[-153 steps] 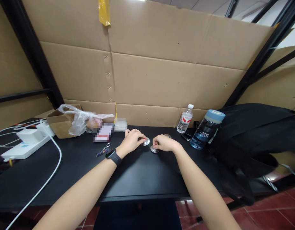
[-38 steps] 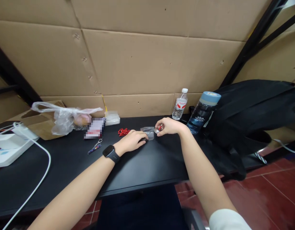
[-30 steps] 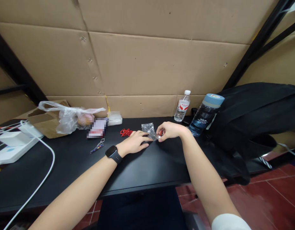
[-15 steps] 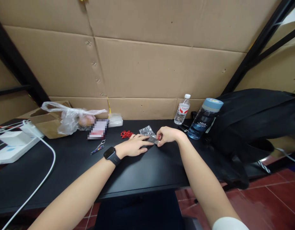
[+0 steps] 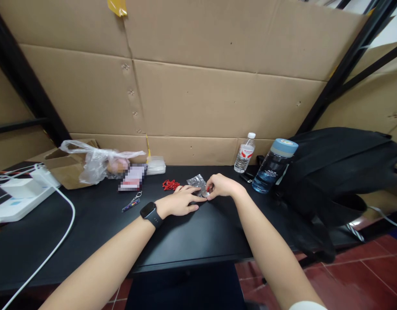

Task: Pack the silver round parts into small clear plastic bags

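A small clear plastic bag [image 5: 196, 180] lies crinkled on the black table between my hands. My left hand [image 5: 182, 201], wearing a dark watch [image 5: 151, 214], rests flat with fingers spread, its fingertips on the near side of the bag. My right hand [image 5: 219, 186] is closed in a pinch at the bag's right end. A small red piece [image 5: 209, 188] shows between its thumb and fingers; its exact kind is too small to make out. Left of the bag, just beyond my left hand, sits a heap of thin red looped pieces [image 5: 170, 185].
A water bottle [image 5: 245, 153], a blue-lidded bottle [image 5: 273, 167] and a black backpack [image 5: 334, 172] stand on the right. To the left are a keychain [image 5: 131, 204], a knotted plastic bag [image 5: 95, 165], a clear plastic packet [image 5: 156, 165] and a power strip [image 5: 27, 196] with white cables.
My right hand has moved slightly left, closer to my left fingertips and over the bag's end. My left hand stays spread on the bag. The camera view has tilted up a little.
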Tool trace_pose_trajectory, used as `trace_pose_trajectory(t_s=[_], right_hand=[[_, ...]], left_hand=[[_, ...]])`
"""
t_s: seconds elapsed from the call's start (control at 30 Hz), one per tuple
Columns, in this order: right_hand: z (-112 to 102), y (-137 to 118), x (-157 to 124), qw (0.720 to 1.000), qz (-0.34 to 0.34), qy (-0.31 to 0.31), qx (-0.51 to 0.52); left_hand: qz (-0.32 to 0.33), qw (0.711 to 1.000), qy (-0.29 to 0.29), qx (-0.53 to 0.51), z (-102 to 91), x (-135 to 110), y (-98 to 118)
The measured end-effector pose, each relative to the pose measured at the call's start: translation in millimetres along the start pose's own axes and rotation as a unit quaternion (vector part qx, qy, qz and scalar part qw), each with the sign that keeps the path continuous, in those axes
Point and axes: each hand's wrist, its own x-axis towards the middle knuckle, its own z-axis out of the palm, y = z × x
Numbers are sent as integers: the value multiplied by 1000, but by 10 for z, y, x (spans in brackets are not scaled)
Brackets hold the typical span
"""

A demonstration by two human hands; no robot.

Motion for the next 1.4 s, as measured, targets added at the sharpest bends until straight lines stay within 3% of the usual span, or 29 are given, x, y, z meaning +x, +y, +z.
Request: trace_pose_trajectory(t_s=[0.17,0.43,0.57,0.63,0.93,1.07,1.2,1.4], right_hand=[[11,92,9,999,-24,-14,17],[145,-76,121,996,-4,94,-10],[141,-29,103,998,-24,39,31],[143,3,102,998,-32,43,31],[296,-91,232,975,18,203,-85],[256,4,237,985,-54,163,9],[146,159,179,981,-103,111,118],[168,230,188,987,-103,83,89]], left_hand=[[-3,1000,5,-6,9,-2,3],[-12,1000,1,-10,21,3,-11],[-10,1000,15,-8,29,1,-18],[-7,1000,22,-10,30,1,-20],[1,999,37,3,-3,-2,-26],[13,994,105,30,-62,-19,-41],[-44,979,191,63,-84,4,-49],[-86,970,215,77,-37,89,-57]])
